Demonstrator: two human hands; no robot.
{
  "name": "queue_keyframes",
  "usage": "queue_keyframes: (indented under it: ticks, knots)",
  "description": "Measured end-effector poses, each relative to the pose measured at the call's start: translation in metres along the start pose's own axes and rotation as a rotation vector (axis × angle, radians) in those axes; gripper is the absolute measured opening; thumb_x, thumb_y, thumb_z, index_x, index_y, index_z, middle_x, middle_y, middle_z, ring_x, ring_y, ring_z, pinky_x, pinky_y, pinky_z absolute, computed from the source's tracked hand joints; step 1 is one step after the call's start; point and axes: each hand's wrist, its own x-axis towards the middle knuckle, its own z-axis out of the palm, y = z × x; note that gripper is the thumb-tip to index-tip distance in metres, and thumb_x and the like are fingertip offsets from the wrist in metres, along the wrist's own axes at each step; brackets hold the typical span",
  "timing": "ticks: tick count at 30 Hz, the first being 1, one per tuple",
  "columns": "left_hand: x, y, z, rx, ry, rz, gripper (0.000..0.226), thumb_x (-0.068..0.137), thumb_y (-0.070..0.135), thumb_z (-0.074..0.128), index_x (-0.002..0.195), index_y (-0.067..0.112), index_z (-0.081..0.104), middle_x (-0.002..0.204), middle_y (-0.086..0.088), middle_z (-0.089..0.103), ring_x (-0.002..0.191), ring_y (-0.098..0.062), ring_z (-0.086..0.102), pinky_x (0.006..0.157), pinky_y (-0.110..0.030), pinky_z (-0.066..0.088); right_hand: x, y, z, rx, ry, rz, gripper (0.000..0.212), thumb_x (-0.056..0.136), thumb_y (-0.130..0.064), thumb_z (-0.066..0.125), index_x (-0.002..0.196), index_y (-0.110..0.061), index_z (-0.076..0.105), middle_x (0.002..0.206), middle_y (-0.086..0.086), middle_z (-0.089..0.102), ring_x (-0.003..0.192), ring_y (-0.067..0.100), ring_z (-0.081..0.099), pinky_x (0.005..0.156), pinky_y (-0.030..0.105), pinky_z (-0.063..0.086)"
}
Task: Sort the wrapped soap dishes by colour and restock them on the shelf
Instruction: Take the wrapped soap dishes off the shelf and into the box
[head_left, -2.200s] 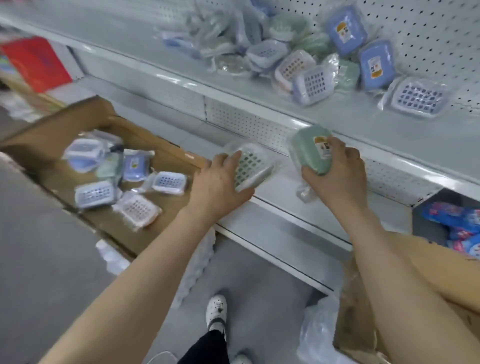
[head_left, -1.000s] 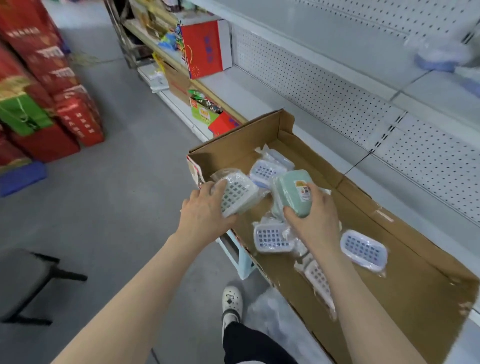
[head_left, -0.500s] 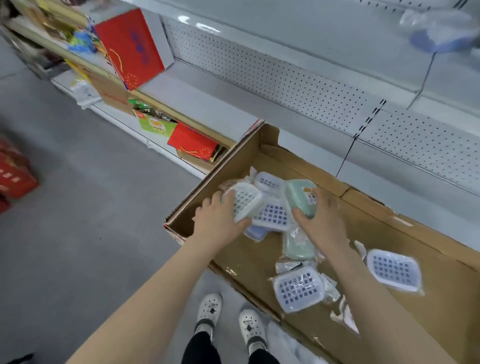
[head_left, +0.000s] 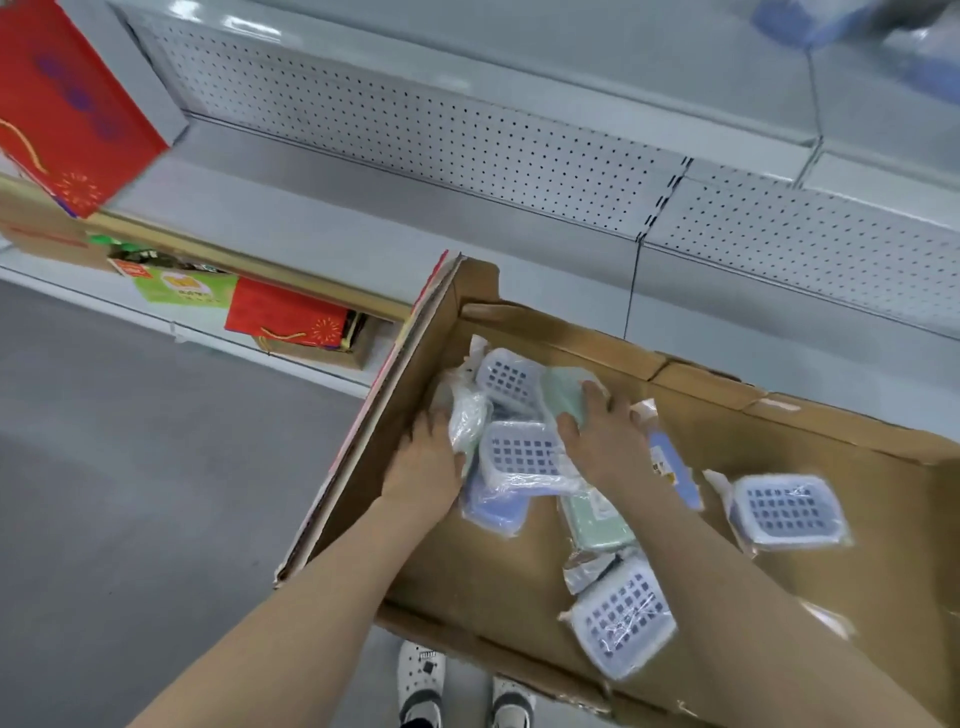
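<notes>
Head view, looking down: an open brown cardboard box (head_left: 467, 571) sits on the grey floor (head_left: 130, 467) against a white metal shelf with a perforated back panel (head_left: 467, 135). Both bare arms reach into the box's far left corner, where clear-wrapped plastic soap dishes lie in a loose heap. The left hand (head_left: 426, 462) lies against a crumpled, clear-wrapped pale green dish (head_left: 467, 421) at the heap's left edge; whether its fingers clasp the dish cannot be told. The right hand (head_left: 602, 436) lies palm down on a second pale green wrapped dish (head_left: 563, 389), fingers spread over it and thumb at its near edge; whether it holds the dish or only rests on it cannot be told. Between the hands lies a white slotted dish (head_left: 524, 454) on top of a blue dish (head_left: 493, 512). Another white slotted dish (head_left: 506, 376) lies behind them. A third green dish (head_left: 597, 525) lies under the right forearm, with a blue labelled dish (head_left: 672, 467) just to its right. Two more white slotted dishes lie apart, one at the right (head_left: 784, 512) and one near the front wall (head_left: 623, 618). A red gift bag (head_left: 67, 114) stands on the shelf at the upper left. White shoes (head_left: 421, 675) show below the box.
</notes>
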Motion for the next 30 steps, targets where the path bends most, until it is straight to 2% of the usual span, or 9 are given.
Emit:
queue_keyframes:
  ticks: [4, 8, 12, 16, 20, 23, 25, 30]
  knots:
    - [-0.005, 0.006, -0.013, 0.003, 0.080, 0.107, 0.073, 0.094, 0.031, 0.055, 0.152, 0.012, 0.014, 0.150, -0.013, 0.033, 0.131, -0.030, 0.042, 0.107, -0.036, 0.035, -0.014, 0.006, -0.014, -0.088, 0.052, -0.115, 0.054, 0.101, -0.044, 0.039, 0.147, -0.018, 0.033, 0.140, 0.020, 0.040, 0.127, 0.041, 0.042, 0.105, 0.050, 0.034]
    - [-0.019, 0.019, -0.042, 0.138, 0.179, 0.327, 0.071, 0.090, 0.033, 0.061, 0.148, 0.012, 0.026, 0.148, -0.013, 0.038, 0.132, -0.030, 0.042, 0.110, -0.038, 0.034, -0.046, 0.018, -0.047, -0.195, 0.097, -0.249, 0.056, 0.101, -0.047, 0.036, 0.150, -0.019, 0.032, 0.146, 0.015, 0.040, 0.130, 0.035, 0.042, 0.108, 0.047, 0.033]
    - [-0.039, 0.045, -0.073, 0.270, 0.254, 0.583, 0.059, 0.092, 0.038, 0.058, 0.143, 0.014, 0.040, 0.141, -0.010, 0.049, 0.128, -0.029, 0.047, 0.106, -0.045, 0.043, -0.090, 0.037, -0.085, -0.248, 0.230, -0.345, 0.052, 0.095, -0.040, 0.055, 0.139, -0.013, 0.049, 0.138, 0.016, 0.052, 0.118, 0.038, 0.055, 0.094, 0.048, 0.048]
    - [-0.060, 0.084, -0.096, 0.355, 0.299, 0.807, 0.050, 0.095, 0.042, 0.053, 0.138, 0.020, 0.045, 0.136, -0.006, 0.054, 0.125, -0.028, 0.050, 0.104, -0.044, 0.043, -0.139, 0.068, -0.118, -0.255, 0.305, -0.309, 0.052, 0.089, -0.031, 0.068, 0.134, -0.007, 0.055, 0.132, 0.020, 0.057, 0.112, 0.042, 0.059, 0.089, 0.050, 0.051]
    - [-0.085, 0.137, -0.103, 0.404, 0.333, 0.970, 0.044, 0.089, 0.032, 0.063, 0.129, 0.014, 0.058, 0.125, -0.009, 0.062, 0.111, -0.033, 0.058, 0.096, -0.043, 0.047, -0.194, 0.111, -0.142, -0.312, 0.392, -0.210, 0.052, 0.093, -0.034, 0.061, 0.137, -0.009, 0.051, 0.138, 0.019, 0.053, 0.123, 0.040, 0.052, 0.099, 0.048, 0.045]
    - [-0.110, 0.186, -0.102, 0.398, 0.337, 1.091, 0.043, 0.087, 0.032, 0.062, 0.126, 0.015, 0.059, 0.122, -0.007, 0.062, 0.107, -0.033, 0.057, 0.087, -0.045, 0.051, -0.233, 0.149, -0.153, -0.316, 0.424, -0.121, 0.052, 0.097, -0.039, 0.051, 0.141, -0.012, 0.047, 0.142, 0.014, 0.050, 0.127, 0.035, 0.049, 0.103, 0.045, 0.041]
    - [-0.133, 0.222, -0.095, 0.419, 0.357, 1.185, 0.042, 0.088, 0.033, 0.063, 0.126, 0.015, 0.059, 0.122, -0.006, 0.062, 0.108, -0.031, 0.056, 0.090, -0.045, 0.050, -0.257, 0.180, -0.158, -0.312, 0.444, -0.067, 0.051, 0.097, -0.040, 0.049, 0.140, -0.012, 0.047, 0.140, 0.013, 0.051, 0.124, 0.034, 0.050, 0.102, 0.045, 0.042]
    - [-0.191, 0.319, -0.056, 0.424, 0.394, 1.355, 0.049, 0.091, 0.037, 0.058, 0.133, 0.014, 0.053, 0.130, -0.006, 0.059, 0.116, -0.028, 0.053, 0.101, -0.044, 0.045, -0.319, 0.274, -0.165, -0.293, 0.624, -0.002, 0.050, 0.089, -0.030, 0.067, 0.131, -0.006, 0.055, 0.123, 0.018, 0.060, 0.108, 0.040, 0.058, 0.092, 0.046, 0.048]
